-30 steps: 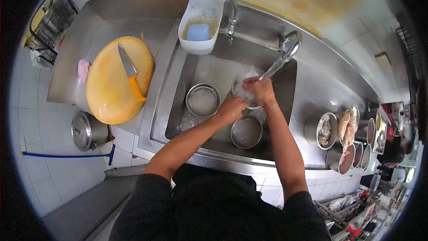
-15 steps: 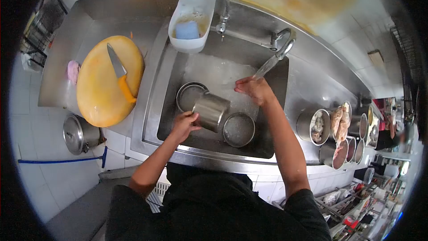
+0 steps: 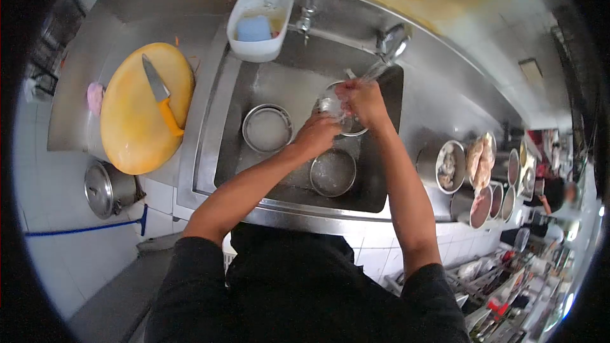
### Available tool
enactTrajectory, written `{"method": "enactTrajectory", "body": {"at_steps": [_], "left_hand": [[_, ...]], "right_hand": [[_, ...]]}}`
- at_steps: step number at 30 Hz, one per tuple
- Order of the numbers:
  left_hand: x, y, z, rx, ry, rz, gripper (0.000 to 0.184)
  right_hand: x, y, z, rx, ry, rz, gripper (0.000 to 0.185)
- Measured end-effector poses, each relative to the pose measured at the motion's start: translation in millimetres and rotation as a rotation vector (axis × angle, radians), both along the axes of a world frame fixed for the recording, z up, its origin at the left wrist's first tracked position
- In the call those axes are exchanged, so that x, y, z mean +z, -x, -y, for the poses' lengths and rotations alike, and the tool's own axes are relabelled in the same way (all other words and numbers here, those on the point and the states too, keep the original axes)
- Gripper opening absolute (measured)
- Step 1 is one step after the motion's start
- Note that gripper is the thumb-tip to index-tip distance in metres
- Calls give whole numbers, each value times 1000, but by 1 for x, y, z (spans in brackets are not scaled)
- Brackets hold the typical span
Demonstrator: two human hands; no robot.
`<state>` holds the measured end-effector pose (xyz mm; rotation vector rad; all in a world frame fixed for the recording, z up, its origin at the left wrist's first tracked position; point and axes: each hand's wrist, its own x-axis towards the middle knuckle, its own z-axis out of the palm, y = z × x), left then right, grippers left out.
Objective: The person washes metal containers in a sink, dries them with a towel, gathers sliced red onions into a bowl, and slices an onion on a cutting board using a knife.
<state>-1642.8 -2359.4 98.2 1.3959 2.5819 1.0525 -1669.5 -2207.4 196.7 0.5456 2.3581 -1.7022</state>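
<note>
Under the running faucet (image 3: 395,44), a round stainless steel container (image 3: 357,132) is tipped in the sink, its far rim showing beyond my hands. My left hand (image 3: 318,134) grips its near left side. My right hand (image 3: 362,101) is closed, knuckles up, over the container's mouth in the stream of water; splashing hides whatever its fingers hold. Two more round steel containers rest on the sink floor: one filled with cloudy water (image 3: 267,128) to the left, and another (image 3: 333,173) just below my left wrist.
A white plastic tub (image 3: 262,47) with a blue sponge (image 3: 254,28) stands on the sink's back edge. To the left, a knife (image 3: 164,98) lies on a round yellow cutting board (image 3: 130,133). Steel pots of meat (image 3: 450,166) stand on the right counter.
My left hand has carried the steel container rightward and away from me, under the faucet. My right hand has curled closed and come down over it. The view has shifted slightly.
</note>
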Motion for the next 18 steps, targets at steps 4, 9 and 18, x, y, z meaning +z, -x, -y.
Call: {"method": "enactTrajectory", "body": {"at_steps": [4, 9, 18], "left_hand": [[-14, -23, 38, -28, 36, 112, 14], [-25, -33, 51, -30, 197, 192, 14], [-34, -1, 2, 49, 106, -44, 13]], "right_hand": [[-37, -6, -3, 177, -331, -221, 18], [-45, -13, -10, 291, -127, -103, 16], [-25, -9, -11, 209, -49, -35, 22]]}}
